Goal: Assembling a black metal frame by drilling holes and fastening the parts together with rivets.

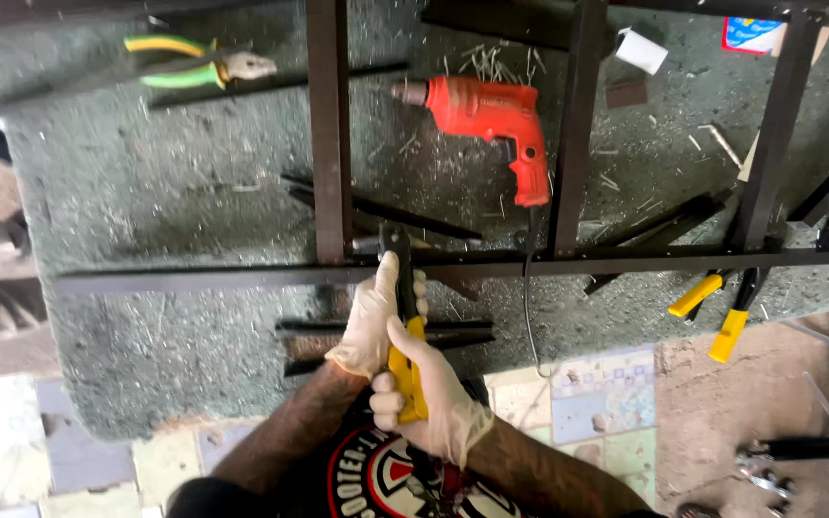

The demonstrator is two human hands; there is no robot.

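The right hand [434,388], gloved in white, is clamped around the yellow handles of a hand riveter [403,321], and the left hand [371,321], also gloved, grips the same tool just above it on the left side. The riveter runs straight up between both hands, its dark head pressed against the joint of a dark metal frame [328,134] where an upright bar meets a long crossbar. The frame lies on a green desk [146,192] littered with metal shavings. Beyond the crossbar rests a red electric drill [491,120]. Green-and-yellow pliers [194,67] lie at the far left, and yellow-handled clamps [717,312] hang on the crossbar at the right.
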